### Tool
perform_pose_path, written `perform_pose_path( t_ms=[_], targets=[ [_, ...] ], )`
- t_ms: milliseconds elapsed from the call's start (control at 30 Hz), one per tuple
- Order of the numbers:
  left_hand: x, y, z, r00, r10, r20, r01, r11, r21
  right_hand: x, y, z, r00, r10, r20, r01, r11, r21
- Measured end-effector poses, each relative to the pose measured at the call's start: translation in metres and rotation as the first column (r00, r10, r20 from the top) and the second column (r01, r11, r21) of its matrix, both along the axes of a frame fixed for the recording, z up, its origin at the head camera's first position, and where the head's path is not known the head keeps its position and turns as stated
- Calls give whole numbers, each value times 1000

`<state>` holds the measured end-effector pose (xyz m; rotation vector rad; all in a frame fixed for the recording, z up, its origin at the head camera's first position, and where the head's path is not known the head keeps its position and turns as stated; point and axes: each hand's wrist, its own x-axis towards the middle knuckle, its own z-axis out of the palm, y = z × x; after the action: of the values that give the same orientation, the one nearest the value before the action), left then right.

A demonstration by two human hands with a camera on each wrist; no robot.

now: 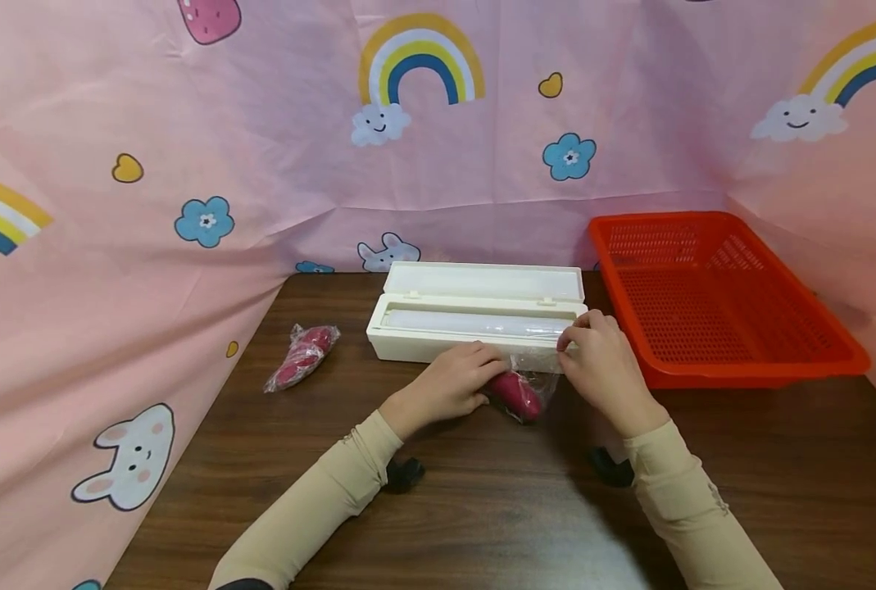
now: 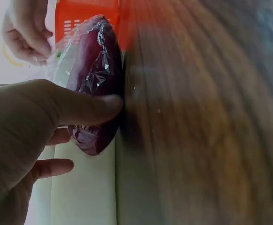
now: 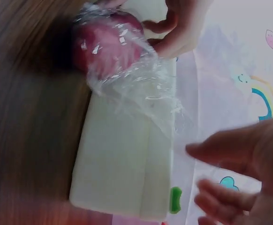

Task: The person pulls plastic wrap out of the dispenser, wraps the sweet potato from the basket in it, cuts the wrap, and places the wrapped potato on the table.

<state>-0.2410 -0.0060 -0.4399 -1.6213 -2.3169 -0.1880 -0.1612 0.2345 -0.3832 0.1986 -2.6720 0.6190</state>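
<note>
A purple-red sweet potato (image 1: 517, 395), loosely covered in clear cling film (image 3: 127, 89), lies on the table in front of a white cling film dispenser (image 1: 426, 348). My left hand (image 1: 448, 383) grips its left end, the thumb (image 2: 92, 107) lying across the film. The dispenser's lid (image 1: 482, 280) is raised, and a film roll (image 1: 474, 322) lies inside. My right hand (image 1: 603, 365) is at the dispenser's right end, beside the loose film edge. In the right wrist view its thumb and fingers stand apart, with no film plainly between them.
Another film-wrapped sweet potato (image 1: 303, 357) lies on the left of the wooden table (image 1: 482, 524). A red plastic basket (image 1: 747, 373) stands at the right. Two small black objects (image 1: 404, 475) (image 1: 611, 467) lie near my forearms. A pink printed cloth (image 1: 283, 123) hangs behind.
</note>
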Motion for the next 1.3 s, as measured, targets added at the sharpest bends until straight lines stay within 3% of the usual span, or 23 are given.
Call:
perform_pose_path(
  t_ms=[100,167,300,433,633,733,833,1033,1233,1300],
  targets=[
    [3,1,1,1000,7,7,-7,1000,-6,0,-3,2,997,77,19,-76,996,-55],
    [5,2,2,1000,13,29,-13,1000,-7,1,-6,3,986,143,81,-132,983,-130],
    [7,4,4,998,32,59,-31,999,-17,4,-14,3,947,264,180,-213,942,-260],
    [6,3,5,997,55,55,-54,998,-36,9,-21,5,914,345,214,-269,909,-318],
    [2,0,8,990,55,127,-51,998,-30,15,-30,-2,843,467,269,-397,875,-276],
    [1,-1,9,983,61,175,-55,998,-38,14,-33,-12,826,498,265,-453,865,-215],
    [0,0,10,973,76,220,-66,996,-55,11,-35,-22,829,505,242,-474,863,-178],
    [-1,3,13,954,89,285,-72,995,-70,7,-39,-39,881,447,156,-445,894,-53],
    [-1,1,15,944,127,306,-107,991,-81,9,-40,-30,860,437,264,-437,897,-63],
    [-1,1,15,939,122,321,-101,992,-80,11,-36,-23,879,412,241,-402,911,-90]
  ],
)
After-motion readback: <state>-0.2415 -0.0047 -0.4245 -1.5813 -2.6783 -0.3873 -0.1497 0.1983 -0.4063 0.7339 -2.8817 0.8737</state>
